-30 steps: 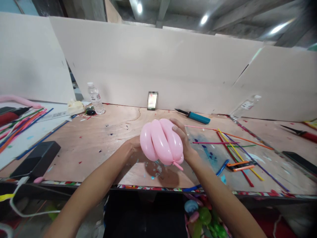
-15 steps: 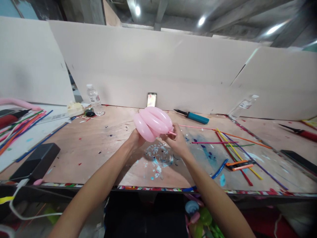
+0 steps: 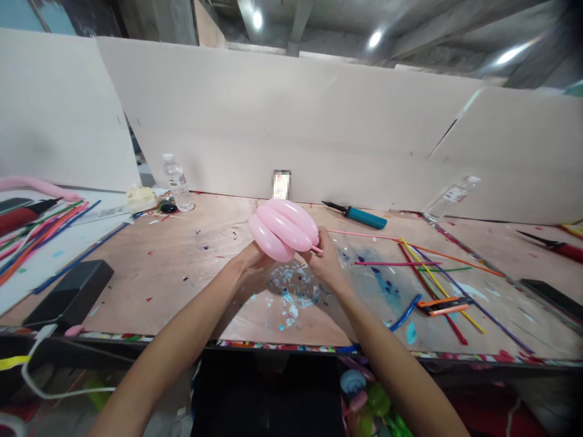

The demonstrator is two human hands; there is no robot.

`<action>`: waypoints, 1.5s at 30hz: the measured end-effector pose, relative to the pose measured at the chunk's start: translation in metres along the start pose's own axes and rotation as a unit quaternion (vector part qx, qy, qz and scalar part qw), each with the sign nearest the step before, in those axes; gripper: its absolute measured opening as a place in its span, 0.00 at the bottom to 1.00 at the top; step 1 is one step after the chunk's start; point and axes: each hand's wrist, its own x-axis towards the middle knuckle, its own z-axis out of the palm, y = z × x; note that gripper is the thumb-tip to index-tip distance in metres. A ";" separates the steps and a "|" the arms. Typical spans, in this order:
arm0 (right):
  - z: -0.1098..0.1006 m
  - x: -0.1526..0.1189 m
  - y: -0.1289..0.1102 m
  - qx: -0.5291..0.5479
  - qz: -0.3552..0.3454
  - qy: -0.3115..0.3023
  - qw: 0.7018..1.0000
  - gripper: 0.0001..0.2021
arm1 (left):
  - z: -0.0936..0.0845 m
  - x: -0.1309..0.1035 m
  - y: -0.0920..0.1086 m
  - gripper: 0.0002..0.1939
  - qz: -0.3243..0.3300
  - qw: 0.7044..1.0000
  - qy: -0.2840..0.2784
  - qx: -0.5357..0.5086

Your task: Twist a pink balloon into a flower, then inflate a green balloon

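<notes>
A pink modelling balloon (image 3: 286,224), folded into several fat side-by-side segments, is held up over the middle of the table. My left hand (image 3: 255,257) grips it from below on the left, its fingers mostly hidden behind the balloon. At the right end, my right hand (image 3: 322,252) is closed on the balloon beside its thin uninflated tail, which pokes out to the right. Bits of blue and white scrap (image 3: 291,291) lie on the table under my hands.
A teal hand pump (image 3: 364,217) lies behind on the right. Uninflated balloons (image 3: 432,273) and an orange utility knife (image 3: 445,306) are at right. A water bottle (image 3: 178,182) and a black box (image 3: 70,294) stand left. A phone (image 3: 281,184) leans against the white partition (image 3: 291,115).
The pink balloon has tilted slightly in my hands, and its segments sit a little differently. Both hands keep their hold. The whole view has shifted slightly.
</notes>
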 end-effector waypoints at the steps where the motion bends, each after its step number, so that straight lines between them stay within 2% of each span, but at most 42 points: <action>1: 0.001 0.001 0.001 -0.014 -0.009 0.005 1.000 0.17 | 0.001 0.000 0.000 0.10 -0.004 1.000 -0.009 -0.006; 3: 0.004 0.001 0.001 -0.028 -0.023 0.012 0.999 0.17 | 0.002 0.001 0.001 0.08 -0.012 1.000 -0.017 -0.010; 5: 0.008 0.001 0.002 -0.015 -0.018 0.005 1.000 0.19 | 0.000 0.002 0.002 0.06 0.001 1.000 0.010 -0.025; 8: 0.016 -0.002 0.002 -0.009 -0.008 0.016 1.000 0.30 | -0.006 0.006 0.004 0.08 0.048 0.996 0.046 -0.053; 11: 0.022 -0.006 0.001 -0.105 -0.083 0.076 0.988 0.36 | -0.010 0.010 0.003 0.10 0.081 0.989 0.092 -0.088; 14: 0.028 -0.003 -0.001 -0.222 -0.175 0.064 0.957 0.24 | -0.008 0.010 -0.002 0.12 0.051 0.987 0.109 -0.104; 17: 0.033 0.006 0.000 -0.285 -0.210 0.038 0.935 0.14 | -0.005 0.008 -0.007 0.13 0.035 0.987 0.114 -0.104; 21: 0.035 0.015 0.009 -0.283 -0.218 0.061 0.932 0.11 | -0.006 0.010 -0.009 0.11 0.033 0.986 0.143 -0.081; 28: 0.024 0.017 0.019 -0.276 -0.249 0.091 0.924 0.06 | -0.016 0.015 -0.012 0.02 0.005 0.982 0.183 -0.036; 34: 0.017 0.019 0.020 -0.280 -0.263 0.097 0.918 0.06 | -0.019 0.013 -0.014 0.05 -0.026 0.979 0.204 -0.002; 37: 0.015 0.019 0.018 -0.277 -0.254 0.090 0.922 0.12 | -0.020 0.012 -0.014 0.04 -0.033 0.979 0.200 0.010; 40: 0.014 0.018 0.017 -0.270 -0.233 0.070 0.931 0.31 | -0.022 0.012 -0.016 0.05 -0.039 0.978 0.204 0.023; 42: 0.014 0.017 0.017 -0.264 -0.228 0.048 0.936 0.40 | -0.024 0.013 -0.018 0.06 -0.038 0.976 0.211 0.030; 45: 0.017 0.017 0.019 -0.259 -0.219 0.033 0.940 0.40 | -0.026 0.014 -0.018 0.06 -0.034 0.975 0.218 0.036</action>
